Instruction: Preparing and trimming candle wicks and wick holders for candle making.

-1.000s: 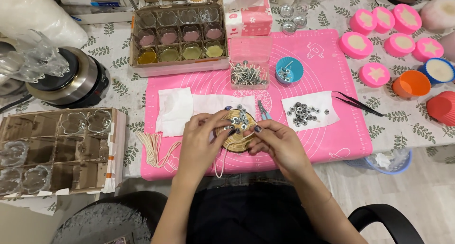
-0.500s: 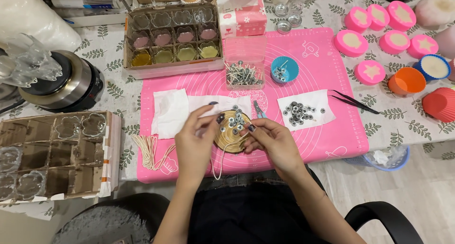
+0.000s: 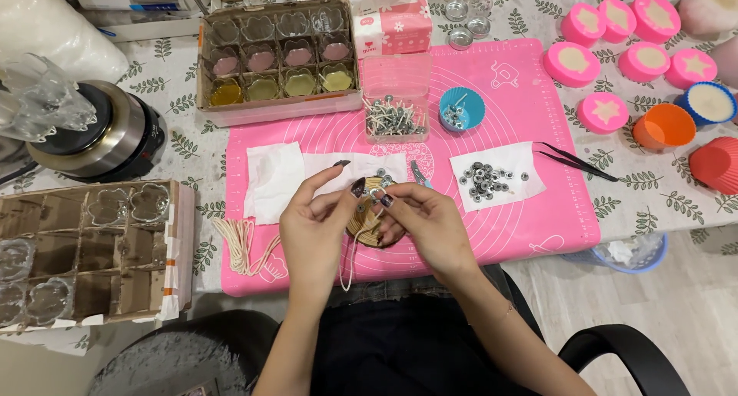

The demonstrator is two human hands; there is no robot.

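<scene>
Left hand (image 3: pixel 315 223) and right hand (image 3: pixel 427 221) are pinching a wick (image 3: pixel 352 246) and small metal tab together above the coaster (image 3: pixel 369 215). Finished wicks are filling the clear box (image 3: pixel 394 115); many tabs (image 3: pixel 486 181) are waiting unthreaded. A pink-and-white tissue box (image 3: pixel 388 23) is sitting behind the mat (image 3: pixel 530 142).

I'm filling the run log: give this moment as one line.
left hand: pinching wick string | right hand: on small metal tab | both above wooden disc | surface: pink mat
</scene>
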